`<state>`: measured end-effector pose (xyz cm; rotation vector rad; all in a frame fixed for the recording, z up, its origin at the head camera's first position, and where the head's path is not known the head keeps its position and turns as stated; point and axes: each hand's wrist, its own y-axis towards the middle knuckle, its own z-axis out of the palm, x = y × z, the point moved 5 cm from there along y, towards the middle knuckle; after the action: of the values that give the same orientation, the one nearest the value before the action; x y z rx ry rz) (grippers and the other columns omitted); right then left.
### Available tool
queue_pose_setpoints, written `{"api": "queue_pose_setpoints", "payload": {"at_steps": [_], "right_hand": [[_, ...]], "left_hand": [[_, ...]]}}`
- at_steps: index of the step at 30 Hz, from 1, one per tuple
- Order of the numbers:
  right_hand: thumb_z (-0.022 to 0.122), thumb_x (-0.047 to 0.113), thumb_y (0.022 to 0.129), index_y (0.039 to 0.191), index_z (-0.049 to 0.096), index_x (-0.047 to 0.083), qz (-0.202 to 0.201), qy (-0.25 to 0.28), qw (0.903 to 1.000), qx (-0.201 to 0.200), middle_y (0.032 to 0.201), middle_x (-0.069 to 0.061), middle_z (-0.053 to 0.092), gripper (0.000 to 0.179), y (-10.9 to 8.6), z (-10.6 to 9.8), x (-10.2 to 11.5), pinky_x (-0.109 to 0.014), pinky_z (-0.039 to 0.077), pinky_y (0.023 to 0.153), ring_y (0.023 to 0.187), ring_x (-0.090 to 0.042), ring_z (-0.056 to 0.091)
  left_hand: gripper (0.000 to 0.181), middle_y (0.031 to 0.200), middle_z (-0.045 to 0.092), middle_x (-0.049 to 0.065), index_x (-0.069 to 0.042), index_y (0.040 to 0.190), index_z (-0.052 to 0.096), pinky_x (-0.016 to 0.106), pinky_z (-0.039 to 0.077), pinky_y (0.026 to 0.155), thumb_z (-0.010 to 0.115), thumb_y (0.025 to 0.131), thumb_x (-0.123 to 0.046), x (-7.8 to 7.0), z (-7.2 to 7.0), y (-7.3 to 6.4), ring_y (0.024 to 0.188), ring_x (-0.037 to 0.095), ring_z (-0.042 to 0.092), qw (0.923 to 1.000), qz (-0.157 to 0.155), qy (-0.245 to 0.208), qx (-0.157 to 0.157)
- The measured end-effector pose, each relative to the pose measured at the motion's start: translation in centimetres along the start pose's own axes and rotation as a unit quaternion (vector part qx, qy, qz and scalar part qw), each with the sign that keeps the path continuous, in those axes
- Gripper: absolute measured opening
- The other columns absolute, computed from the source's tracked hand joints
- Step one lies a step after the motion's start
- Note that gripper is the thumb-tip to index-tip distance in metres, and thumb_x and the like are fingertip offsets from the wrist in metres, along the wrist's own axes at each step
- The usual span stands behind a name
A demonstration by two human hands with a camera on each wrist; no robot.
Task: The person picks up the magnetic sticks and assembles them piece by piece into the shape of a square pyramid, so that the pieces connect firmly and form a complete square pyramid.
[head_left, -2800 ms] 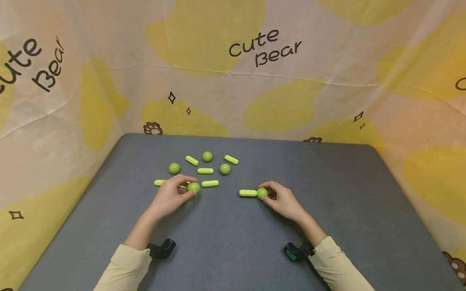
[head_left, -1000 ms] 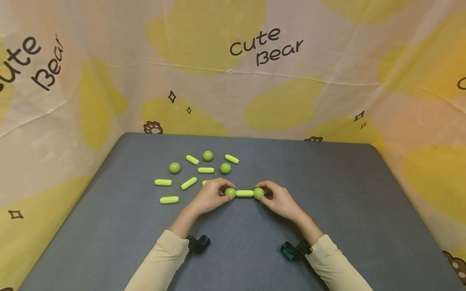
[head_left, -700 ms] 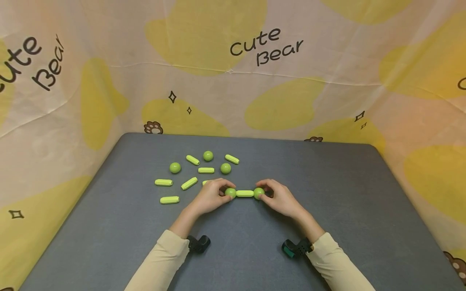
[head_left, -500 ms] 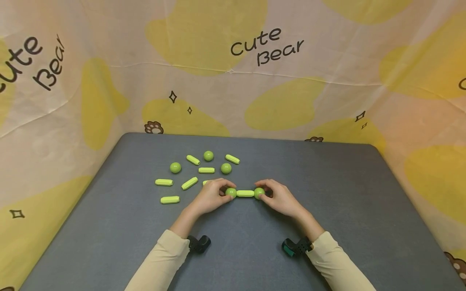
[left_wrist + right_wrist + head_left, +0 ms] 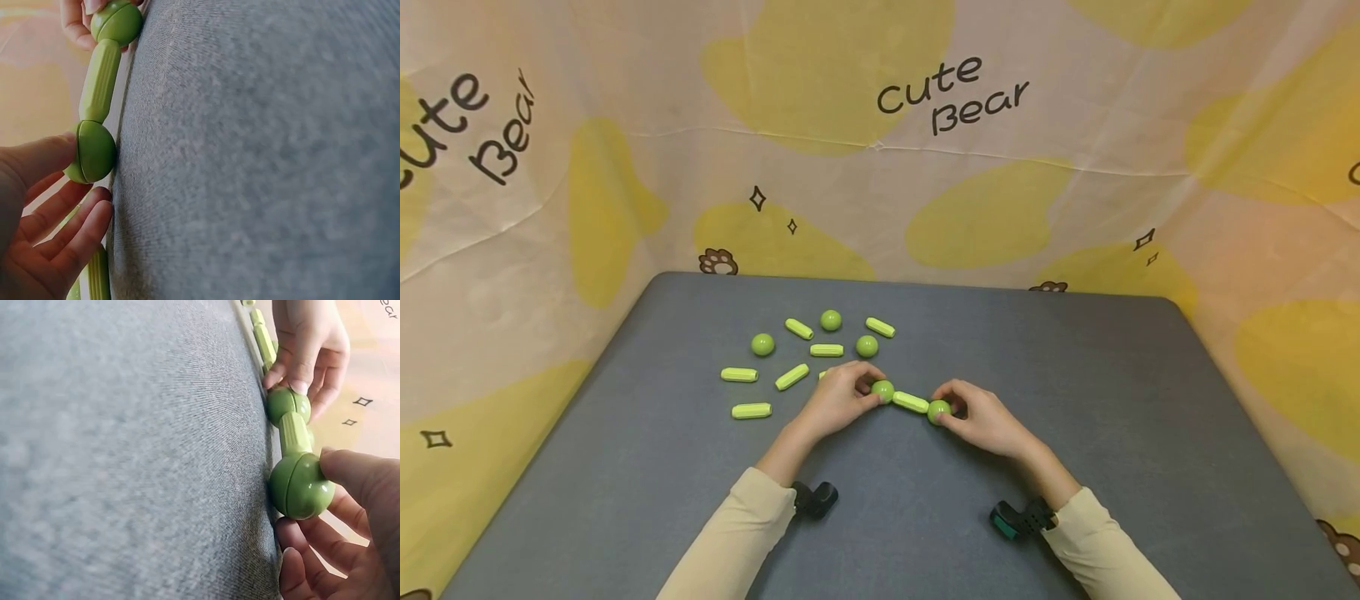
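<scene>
A light-green ribbed rod point(image 5: 911, 402) lies between two green balls, one touching each end. My left hand point(image 5: 838, 400) pinches the left ball point(image 5: 882, 392) between thumb and fingers. At the other end, my right hand point(image 5: 988, 419) pinches the right ball point(image 5: 938, 412). The row slants, its right end nearer to me. In the left wrist view a seam runs round the left ball point(image 5: 95, 152), with the rod point(image 5: 100, 81) meeting it. The right wrist view shows the right ball point(image 5: 302, 486) against my thumb, close to the table surface.
Loose pieces lie on the grey table point(image 5: 1075, 375) beyond and left of my hands: several rods, such as this one point(image 5: 751, 411), and three balls, including a far one point(image 5: 831, 320). One rod is partly hidden behind my left hand. A patterned cloth point(image 5: 985, 217) stands behind the table.
My left hand has carried its ball rightward from the loose pieces to the rod's left end. Since then the row has turned: its right end came nearer, its left end went slightly farther.
</scene>
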<state>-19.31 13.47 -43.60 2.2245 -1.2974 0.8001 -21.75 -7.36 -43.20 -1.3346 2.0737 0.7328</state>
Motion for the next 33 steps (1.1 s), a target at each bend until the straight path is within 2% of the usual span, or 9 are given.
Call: {"api": "queue_pose_setpoints", "payload": {"at_steps": [9, 15, 20, 27, 33], "right_hand": [[0.062, 0.024, 0.088, 0.101, 0.061, 0.017, 0.001, 0.022, 0.9994, 0.026, 0.086, 0.007, 0.060, 0.014, -0.6, 0.1, 0.3, -0.022, 0.045, 0.063, 0.074, -0.006, 0.054], [0.057, 0.024, 0.092, 0.106, 0.061, 0.016, 0.018, 0.031, 0.9983, 0.046, 0.087, 0.006, 0.062, 0.017, -0.6, 0.3, 0.5, -0.022, 0.046, 0.061, 0.071, -0.006, 0.056], [0.055, 0.023, 0.093, 0.110, 0.061, 0.011, 0.034, 0.025, 0.9983, 0.040, 0.088, 0.004, 0.063, 0.022, -0.4, 0.4, 0.5, -0.021, 0.045, 0.061, 0.069, -0.005, 0.055], [0.057, 0.019, 0.091, 0.117, 0.058, 0.002, 0.055, 0.026, 0.9977, 0.030, 0.086, 0.000, 0.066, 0.031, 0.0, 0.5, 0.5, -0.022, 0.043, 0.054, 0.060, -0.005, 0.052], [0.057, 0.017, 0.090, 0.121, 0.054, 0.000, 0.074, 0.031, 0.9964, 0.029, 0.084, -0.001, 0.066, 0.036, 0.1, 0.5, 0.5, -0.022, 0.043, 0.054, 0.059, -0.005, 0.054]], "left_hand": [[0.022, 0.096, 0.065, 0.004, -0.008, 0.100, 0.067, 0.020, 0.050, 0.066, 0.071, 0.078, -0.007, -0.4, 0.4, 0.7, 0.075, 0.011, 0.062, 0.9998, 0.020, -0.005, 0.005], [0.023, 0.098, 0.066, 0.005, -0.009, 0.101, 0.068, 0.021, 0.050, 0.067, 0.070, 0.079, -0.006, -0.7, 1.1, 1.3, 0.079, 0.013, 0.063, 0.9994, 0.023, -0.017, 0.019], [0.023, 0.100, 0.066, 0.006, -0.008, 0.104, 0.068, 0.020, 0.051, 0.068, 0.069, 0.080, -0.006, -1.3, 1.8, 1.6, 0.082, 0.015, 0.065, 0.9978, 0.034, -0.031, 0.047], [0.022, 0.098, 0.066, 0.003, -0.011, 0.103, 0.069, 0.019, 0.049, 0.065, 0.068, 0.081, -0.006, -2.3, 2.6, 2.0, 0.078, 0.011, 0.063, 0.9962, 0.055, -0.018, 0.066], [0.020, 0.099, 0.067, 0.003, -0.011, 0.102, 0.067, 0.018, 0.049, 0.063, 0.069, 0.082, -0.009, -2.6, 3.1, 2.4, 0.077, 0.009, 0.064, 0.9959, 0.040, -0.021, 0.078]]}}
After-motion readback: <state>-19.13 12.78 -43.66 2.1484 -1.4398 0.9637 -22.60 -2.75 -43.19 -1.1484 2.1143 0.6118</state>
